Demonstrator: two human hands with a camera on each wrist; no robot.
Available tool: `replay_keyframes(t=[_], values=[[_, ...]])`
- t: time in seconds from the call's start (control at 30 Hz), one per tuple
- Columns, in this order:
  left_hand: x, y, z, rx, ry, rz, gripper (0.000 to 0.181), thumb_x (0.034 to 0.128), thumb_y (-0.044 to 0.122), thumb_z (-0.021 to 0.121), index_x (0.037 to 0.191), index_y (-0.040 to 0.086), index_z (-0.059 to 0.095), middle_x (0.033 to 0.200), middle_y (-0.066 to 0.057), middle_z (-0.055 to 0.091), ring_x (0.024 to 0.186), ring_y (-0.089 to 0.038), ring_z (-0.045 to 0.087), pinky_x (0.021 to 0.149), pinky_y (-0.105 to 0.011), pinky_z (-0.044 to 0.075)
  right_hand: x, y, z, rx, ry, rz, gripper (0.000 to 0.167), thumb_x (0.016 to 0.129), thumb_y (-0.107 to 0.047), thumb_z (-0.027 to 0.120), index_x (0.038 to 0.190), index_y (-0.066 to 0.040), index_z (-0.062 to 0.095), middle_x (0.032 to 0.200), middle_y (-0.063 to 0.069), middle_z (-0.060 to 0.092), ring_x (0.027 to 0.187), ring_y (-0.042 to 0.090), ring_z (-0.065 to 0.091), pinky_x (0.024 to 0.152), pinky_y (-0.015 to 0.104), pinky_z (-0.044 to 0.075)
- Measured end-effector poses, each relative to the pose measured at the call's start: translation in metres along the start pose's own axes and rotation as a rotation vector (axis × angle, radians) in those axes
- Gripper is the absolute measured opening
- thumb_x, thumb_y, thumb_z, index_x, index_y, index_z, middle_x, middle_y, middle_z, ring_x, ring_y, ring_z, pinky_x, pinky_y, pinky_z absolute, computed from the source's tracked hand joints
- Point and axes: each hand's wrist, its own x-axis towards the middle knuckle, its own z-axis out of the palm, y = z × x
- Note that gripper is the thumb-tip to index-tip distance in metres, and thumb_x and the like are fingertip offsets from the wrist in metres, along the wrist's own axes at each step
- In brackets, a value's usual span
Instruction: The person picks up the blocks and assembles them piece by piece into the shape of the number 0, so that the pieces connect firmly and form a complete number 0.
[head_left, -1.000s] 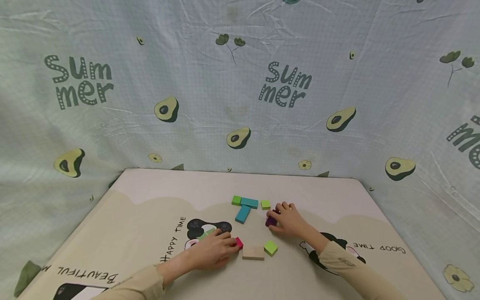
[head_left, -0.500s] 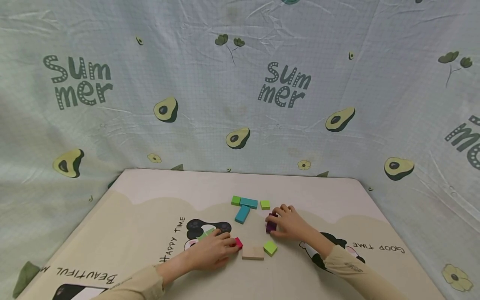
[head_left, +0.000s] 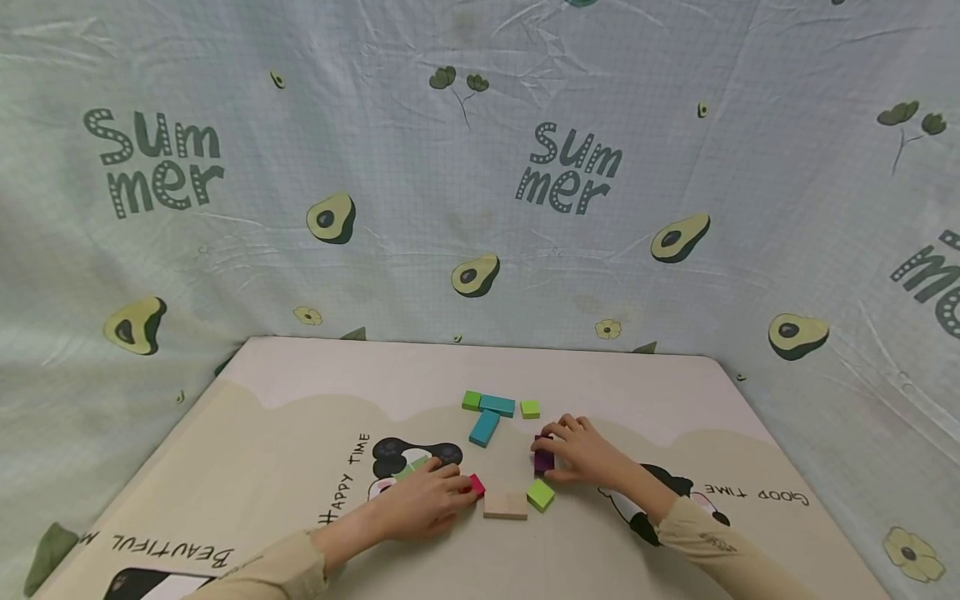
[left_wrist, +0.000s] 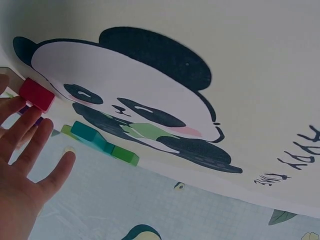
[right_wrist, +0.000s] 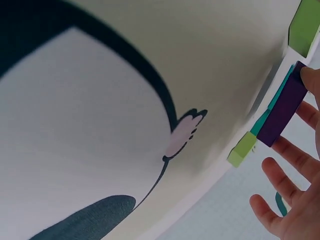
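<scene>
My right hand (head_left: 588,457) pinches a purple block (head_left: 543,461) between thumb and fingertips, as the right wrist view also shows. The block is long and stands just behind a lime green block (head_left: 540,495). My left hand (head_left: 427,502) rests on the table with its fingers fairly straight. Its fingertips touch a small red block (left_wrist: 36,95); the thumb seems away from it. Beside the red block lies a flat plain wooden block (head_left: 506,506). In the left wrist view the little finger is spread from the others.
Farther back lie two teal blocks (head_left: 484,427), touching, with a green block (head_left: 471,401) at their left end. Another lime block (head_left: 530,409) sits to their right. A patterned curtain (head_left: 480,167) stands behind the printed table (head_left: 300,367). A dark-edged item (head_left: 142,583) lies front left.
My right hand has drawn the purple block toward me and straightened it, so it now sits close to the near lime block. The left hand and the red block have stayed put.
</scene>
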Motion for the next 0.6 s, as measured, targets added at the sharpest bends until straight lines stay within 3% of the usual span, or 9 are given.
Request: replay_keyframes(t=[0.6], values=[[0.0002, 0.0001, -0.0011, 0.002, -0.008, -0.004, 0.034, 0.0817, 0.031, 0.061, 0.114, 0.022, 0.06, 0.105, 0.007, 0.061, 0.097, -0.011, 0.05, 0.081, -0.031, 0.042, -0.0024, -0.0026, 0.0016, -0.051, -0.035, -0.019, 0.038, 0.081, -0.041, 0.06, 0.115, -0.027, 0.054, 0.116, -0.002, 0.054, 0.098, 0.017, 0.043, 0.079, 0.037, 0.036]])
